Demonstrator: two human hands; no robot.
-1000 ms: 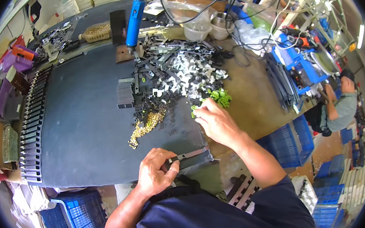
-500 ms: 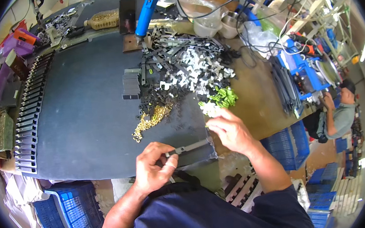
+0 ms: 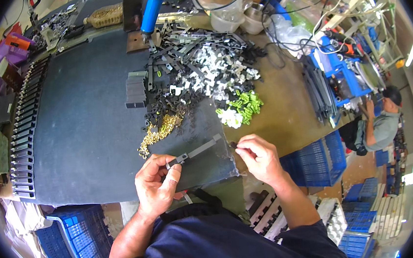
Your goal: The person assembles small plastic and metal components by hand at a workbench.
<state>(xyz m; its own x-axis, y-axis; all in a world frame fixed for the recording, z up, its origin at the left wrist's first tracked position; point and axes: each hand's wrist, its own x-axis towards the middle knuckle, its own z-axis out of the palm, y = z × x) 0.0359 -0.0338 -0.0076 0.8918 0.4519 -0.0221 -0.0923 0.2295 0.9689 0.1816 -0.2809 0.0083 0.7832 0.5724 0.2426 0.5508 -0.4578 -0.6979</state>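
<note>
Watching by the head camera, I noted the hands apart, level with the table's near edge. The left hand [image 3: 156, 186] was clamped, thumb against fingers, on the near end of a grey metal strip [image 3: 203, 148]; the strip slanted away to the right over the dark mat [image 3: 77, 106], its far end free. I judged that grip left the strip's length exposed to the other hand. The right hand [image 3: 260, 159] pinched a small dark piece [image 3: 234, 145] at its fingertips, just beside that free end; its exact shape I couldn't tell.

Loose parts lay sorted roughly by kind, presumably for quick picking: brass bits [image 3: 163, 132] nearest, green pieces [image 3: 249, 104] to the right, silvery pieces [image 3: 216, 69] beyond. A blue driver [image 3: 154, 9] stood tip-down behind, likely for easy reach. Far left, finished-looking strips [image 3: 22, 140] sat in an even row, perhaps for counting.
</note>
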